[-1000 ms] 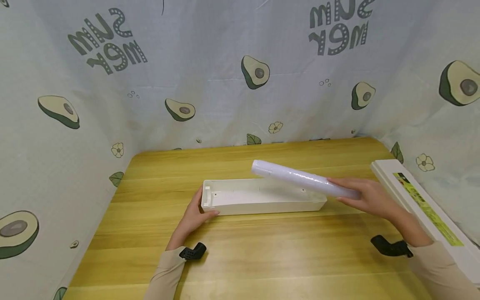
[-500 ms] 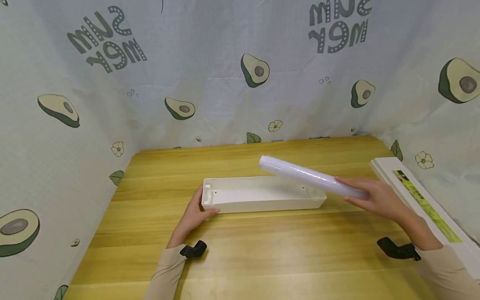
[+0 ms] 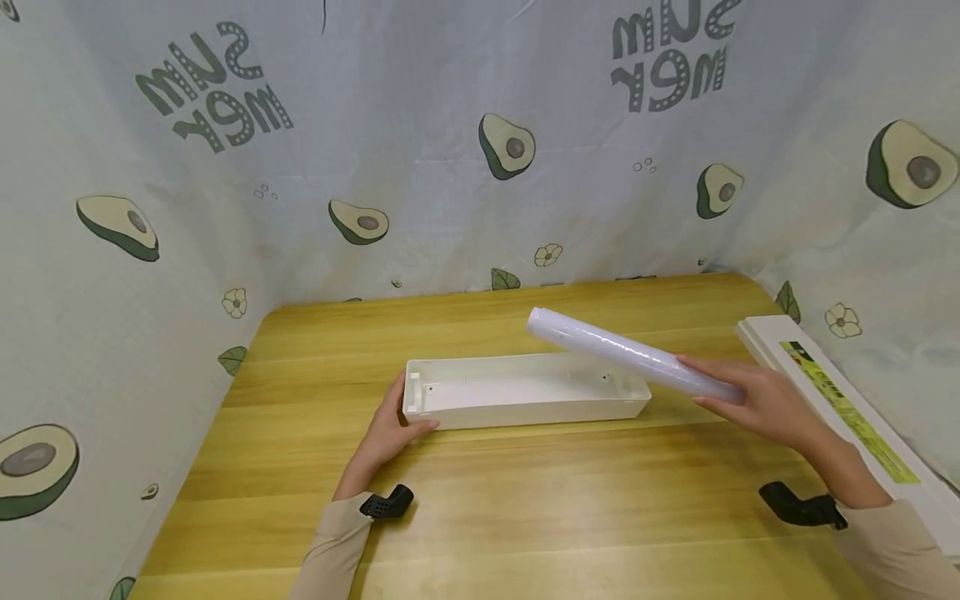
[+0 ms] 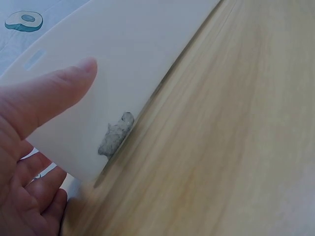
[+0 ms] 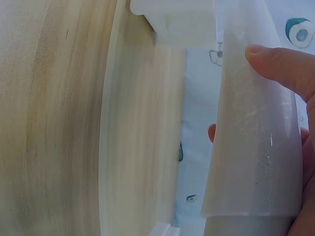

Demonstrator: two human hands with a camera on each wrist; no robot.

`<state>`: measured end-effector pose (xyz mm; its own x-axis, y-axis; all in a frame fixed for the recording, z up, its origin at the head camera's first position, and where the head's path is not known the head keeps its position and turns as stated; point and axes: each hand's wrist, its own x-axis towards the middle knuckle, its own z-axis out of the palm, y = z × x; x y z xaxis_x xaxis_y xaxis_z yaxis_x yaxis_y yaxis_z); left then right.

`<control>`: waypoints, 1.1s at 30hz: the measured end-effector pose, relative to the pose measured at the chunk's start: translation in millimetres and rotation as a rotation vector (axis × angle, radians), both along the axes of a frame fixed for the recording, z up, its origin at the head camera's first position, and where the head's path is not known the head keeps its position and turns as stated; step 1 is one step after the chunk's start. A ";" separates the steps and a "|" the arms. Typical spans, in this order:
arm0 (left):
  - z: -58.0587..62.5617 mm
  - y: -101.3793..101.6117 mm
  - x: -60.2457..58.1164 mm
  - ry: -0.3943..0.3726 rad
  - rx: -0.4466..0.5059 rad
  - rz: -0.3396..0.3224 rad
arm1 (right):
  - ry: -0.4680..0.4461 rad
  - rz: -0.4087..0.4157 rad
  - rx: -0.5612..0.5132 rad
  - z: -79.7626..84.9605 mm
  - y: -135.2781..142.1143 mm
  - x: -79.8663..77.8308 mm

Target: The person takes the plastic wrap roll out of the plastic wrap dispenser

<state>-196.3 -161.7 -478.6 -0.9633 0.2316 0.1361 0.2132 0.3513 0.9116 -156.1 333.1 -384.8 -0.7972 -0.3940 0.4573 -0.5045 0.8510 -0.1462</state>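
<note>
A long white open-topped box (image 3: 525, 413) lies on the wooden table, its inside facing up. At its left end my left hand (image 3: 384, 432) grips it, thumb on the front wall and fingers behind the end. A grey worn patch shows low on that wall in the left wrist view. My right hand (image 3: 757, 400) holds a roll of clear plastic film (image 3: 622, 354) near its right end, thumb on one side and fingers round the other. The roll hangs tilted above the right part of the box, its left end higher. The core's end shows in the right wrist view.
A long white lid (image 3: 847, 408) with a green and yellow label lies at the table's right edge, partly behind my right arm. An avocado-printed curtain (image 3: 435, 167) surrounds the table (image 3: 525, 517) at the back and sides.
My right hand has moved the roll a little to the right, its left end rising slightly. My left hand and the box stay nearly in place.
</note>
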 end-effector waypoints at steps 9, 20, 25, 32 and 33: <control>1.5 1.2 1.2 -0.066 0.027 -0.001 | 0.002 -0.013 0.001 -4.0 5.2 4.9; 3.9 3.0 0.3 -0.084 0.015 0.007 | -0.024 -0.105 -0.019 -2.7 18.4 11.1; 2.4 5.8 -1.2 -0.087 0.021 -0.014 | -0.021 -0.130 -0.029 -2.5 22.9 18.4; 0.5 1.1 1.9 -0.104 0.041 0.001 | 0.007 -0.133 -0.066 -8.2 23.6 22.6; 1.3 1.2 2.3 -0.102 0.044 -0.004 | 0.016 -0.141 -0.061 -8.6 24.3 23.9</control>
<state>-194.0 -160.5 -477.3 -0.9717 0.2314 0.0476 0.1199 0.3094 0.9433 -132.2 357.5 -393.5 -0.8354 -0.2497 0.4897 -0.3830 0.9034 -0.1927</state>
